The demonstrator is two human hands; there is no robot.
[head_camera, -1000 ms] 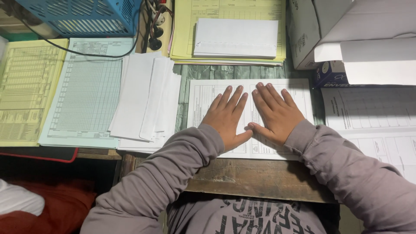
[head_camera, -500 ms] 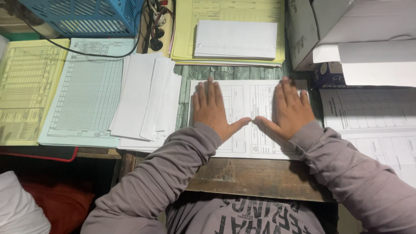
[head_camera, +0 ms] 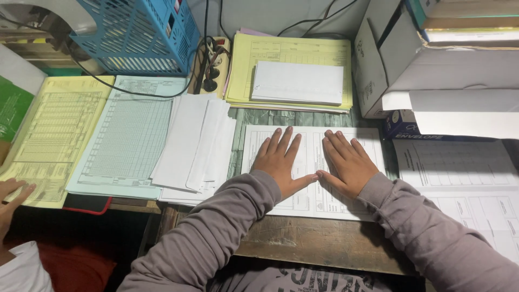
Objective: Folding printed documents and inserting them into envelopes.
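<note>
A white printed form (head_camera: 311, 146) lies flat on the wooden desk (head_camera: 319, 240) in front of me. My left hand (head_camera: 281, 161) presses palm-down on its left half, fingers spread and pointing away. My right hand (head_camera: 346, 162) lies palm-down on the right half. The two thumbs meet at the tips near the sheet's middle. Neither hand holds anything. Grey sleeves cover both forearms.
Folded white sheets (head_camera: 197, 143) lie left of the form, then a pale blue ledger sheet (head_camera: 127, 135) and a yellow one (head_camera: 51, 135). Yellow papers topped with white envelopes (head_camera: 297, 81) sit behind. A blue basket (head_camera: 140, 35), a cardboard box (head_camera: 378, 59), and another person's hand (head_camera: 13, 194) at far left.
My hands, spread apart over the form half a second ago, have drawn back together toward its middle. The view has tilted up, and another person's hand has appeared at far left.
</note>
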